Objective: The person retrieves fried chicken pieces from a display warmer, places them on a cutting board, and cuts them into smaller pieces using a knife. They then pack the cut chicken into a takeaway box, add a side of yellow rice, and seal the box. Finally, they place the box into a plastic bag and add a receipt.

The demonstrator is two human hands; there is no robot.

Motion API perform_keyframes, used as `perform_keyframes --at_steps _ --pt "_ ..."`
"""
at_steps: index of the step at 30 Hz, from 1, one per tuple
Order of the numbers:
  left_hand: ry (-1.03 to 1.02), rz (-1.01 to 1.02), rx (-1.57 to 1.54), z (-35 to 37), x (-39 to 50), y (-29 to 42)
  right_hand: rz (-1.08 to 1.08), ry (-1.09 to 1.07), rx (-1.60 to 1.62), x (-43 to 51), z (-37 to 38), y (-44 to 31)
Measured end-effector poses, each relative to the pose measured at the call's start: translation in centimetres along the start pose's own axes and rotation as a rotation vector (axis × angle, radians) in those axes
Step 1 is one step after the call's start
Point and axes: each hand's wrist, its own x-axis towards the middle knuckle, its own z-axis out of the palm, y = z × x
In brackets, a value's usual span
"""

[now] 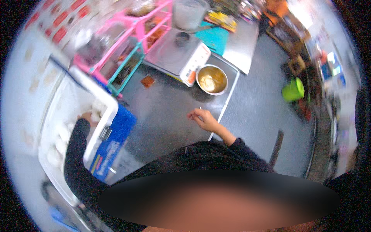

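Note:
On the left, my left hand [86, 116] reaches down into a white-lined blue cooler box [111, 108]. Whitish rounded lumps [62, 139] lie inside it, too blurred to name. Some are right by the fingers, and whether the hand grips one is hidden. Over the stainless steel table [162, 116], my right hand [205, 120] hovers with fingers loosely curled. A tiny pale tip shows above it, so I cannot tell whether it holds something. Beyond that hand stands a steel bowl [213, 79] with yellowish contents and a pale lump, beside a white digital scale [195, 63].
Pink and teal plastic racks [127, 69] stand at the back left. Behind the scale are a turquoise cutting board [216, 37] and a translucent bucket [189, 14]. A small reddish-brown packet [147, 81] lies on the table. Right of the table, a green container [293, 90] stands past the grey floor.

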Motion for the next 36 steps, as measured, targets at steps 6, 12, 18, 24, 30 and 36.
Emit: perform_keyframes --at_steps 6,12,18,24,30,36 --pt "0.279 -0.194 0.12 -2.3 -4.3 -1.7 -0.04 0.014 0.102 -1.5 -2.7 0.9" --pt "1.059 -0.558 -0.099 -13.6 -15.6 -1.6 -0.124 -0.015 0.184 -2.9 -6.0 4.3" --pt "1.55 0.021 -1.218 -20.4 -22.8 24.5 -0.098 0.045 0.224 -7.2 -15.3 12.5" --pt "0.636 0.961 -2.186 -19.8 -13.3 55.2 0.062 0.259 0.253 -14.7 -27.3 24.1" --pt "0.095 0.46 -1.82 -11.3 15.0 78.9 0.35 0.65 0.361 -23.9 -37.8 32.5" --pt "0.673 0.273 -0.941 -6.8 39.2 89.4 0.489 0.8 0.327 -26.9 -42.3 38.6"
